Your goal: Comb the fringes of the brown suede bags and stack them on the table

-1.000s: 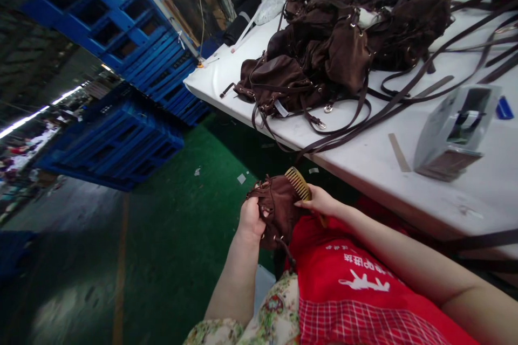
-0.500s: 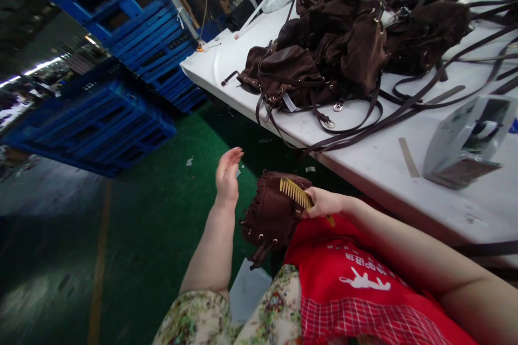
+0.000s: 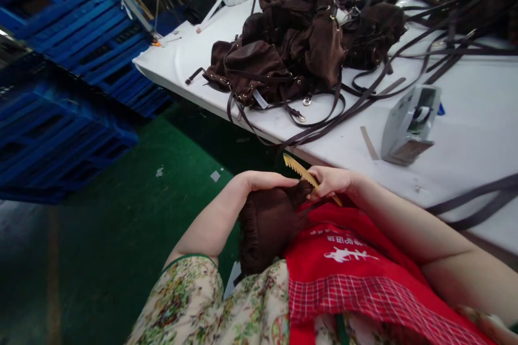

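Note:
Against the red apron a dark brown handbag (image 3: 269, 221) is held, its gathered edge facing left. My left hand (image 3: 265, 179) lies along the bag's upper side, its fingers together and gripping the cloth near my right hand; its thumb is hidden. In my right hand (image 3: 329, 180), closed at the bag's right end, is a yellow comb (image 3: 299, 168) with its teeth pointing left and down. The same hand's fingertips touch the brown material.
A white table (image 3: 335, 145) runs along the right, with a heap of brown bags (image 3: 279, 59) and trailing straps. A tape dispenser (image 3: 408, 126) stands near its front edge. Blue pallets (image 3: 60, 135) are stacked at left on the green floor (image 3: 162, 215).
My left hand, raised open beside the bag before, has come down onto its upper side. The comb has turned more edge-on, and the bag has tilted. The view has shifted right.

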A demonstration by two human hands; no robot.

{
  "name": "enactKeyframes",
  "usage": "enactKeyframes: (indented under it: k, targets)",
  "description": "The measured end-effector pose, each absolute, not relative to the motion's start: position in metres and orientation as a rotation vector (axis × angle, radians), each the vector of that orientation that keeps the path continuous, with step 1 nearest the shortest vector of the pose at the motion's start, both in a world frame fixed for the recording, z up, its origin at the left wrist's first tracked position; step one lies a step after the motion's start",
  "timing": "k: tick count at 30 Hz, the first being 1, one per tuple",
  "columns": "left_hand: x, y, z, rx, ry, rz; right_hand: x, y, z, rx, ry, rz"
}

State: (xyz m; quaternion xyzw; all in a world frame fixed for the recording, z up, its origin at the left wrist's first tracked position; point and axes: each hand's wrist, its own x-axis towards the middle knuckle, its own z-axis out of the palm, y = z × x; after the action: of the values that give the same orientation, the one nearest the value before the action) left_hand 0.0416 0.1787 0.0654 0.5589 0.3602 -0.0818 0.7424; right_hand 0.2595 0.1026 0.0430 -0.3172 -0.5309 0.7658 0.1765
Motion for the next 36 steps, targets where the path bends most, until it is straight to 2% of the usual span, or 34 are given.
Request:
enactKeyframes:
  k: [6, 10, 16, 19, 25, 29, 36]
  targets:
    - [0.054, 0.161, 0.055, 1.599, 0.628, -0.470, 0.266, 0.114, 0.024, -1.067, -1.453, 2.089]
    - [0.059, 0.134, 0.024, 1.301, 0.612, -0.259, 0.264, 0.107, 0.007, -1.311, -1.605, 1.867]
    - [0.053, 0.109, 0.011, 0.952, 0.561, 0.008, 0.259, 0.089, -0.031, -1.777, -1.682, 1.233]
    - [0.053, 0.103, 0.005, 0.885, 0.660, 0.123, 0.254, 0.081, -0.058, -1.868, -1.622, 1.235]
    - [0.054, 0.093, -0.012, 1.166, 0.958, 0.497, 0.264, 0.056, -0.093, -2.032, -1.556, 1.255]
    - [0.050, 0.093, -0.014, 1.096, 0.942, 0.408, 0.274, 0.043, -0.080, -2.034, -1.546, 1.244]
    - [0.060, 0.094, -0.015, 0.987, 0.899, 0.317, 0.250, 0.038, -0.010, -1.694, -1.906, 0.888]
